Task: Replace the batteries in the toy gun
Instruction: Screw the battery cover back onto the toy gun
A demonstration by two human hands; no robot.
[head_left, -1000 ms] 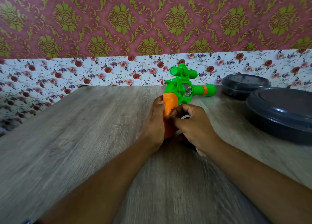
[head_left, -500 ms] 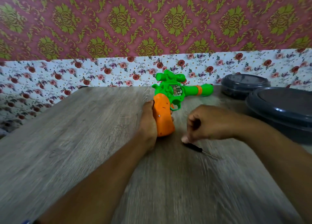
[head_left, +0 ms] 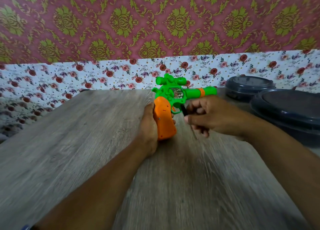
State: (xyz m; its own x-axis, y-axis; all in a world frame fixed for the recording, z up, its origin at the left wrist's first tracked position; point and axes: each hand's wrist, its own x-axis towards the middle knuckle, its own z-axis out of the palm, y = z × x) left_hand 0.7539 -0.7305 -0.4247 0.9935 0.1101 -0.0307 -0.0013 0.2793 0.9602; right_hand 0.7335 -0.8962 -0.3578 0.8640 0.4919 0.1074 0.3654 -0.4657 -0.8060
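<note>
The toy gun is green with an orange grip and an orange band on its barrel, which points right. It stands over the wooden table, butt down. My left hand grips the orange grip from the left side; a small screw hole shows on the grip's face. My right hand is just right of the grip, fingers curled round a screwdriver whose black handle sticks up by the trigger guard. The thin metal shaft points down, blurred, below the fist. No batteries are visible.
Two dark round lidded containers stand at the right: a smaller one at the back by the wall and a larger one nearer. A floral-papered wall closes the table's far edge.
My right hand picked the screwdriver up off the table and raised it beside the trigger guard. The gun has turned so that its grip's side faces me.
</note>
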